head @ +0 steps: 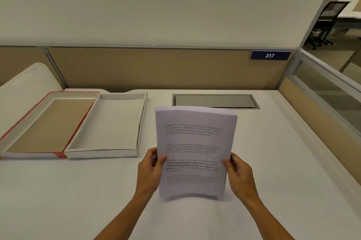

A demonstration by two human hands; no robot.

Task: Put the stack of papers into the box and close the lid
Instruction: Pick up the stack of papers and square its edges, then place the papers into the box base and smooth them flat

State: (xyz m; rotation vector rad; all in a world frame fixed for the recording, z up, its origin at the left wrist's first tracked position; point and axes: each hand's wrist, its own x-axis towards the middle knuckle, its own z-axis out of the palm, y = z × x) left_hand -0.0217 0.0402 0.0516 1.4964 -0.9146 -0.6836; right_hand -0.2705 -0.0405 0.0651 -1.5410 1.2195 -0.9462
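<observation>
I hold a thick stack of printed papers (195,142) above the white desk, slightly bowed, text facing me. My left hand (150,169) grips its left edge and my right hand (239,173) grips its right edge, thumbs on top. To the left lies the open white box (140,120), shallow and empty. Its lid (29,122), red-edged with a brown inside, lies face up beside the box on the left, touching it.
A grey metal cable hatch (214,101) is set into the desk behind the papers. Beige partition panels (148,68) enclose the back and right side, with a blue sign reading 217 (270,55). An office chair (330,21) stands far right beyond the partition.
</observation>
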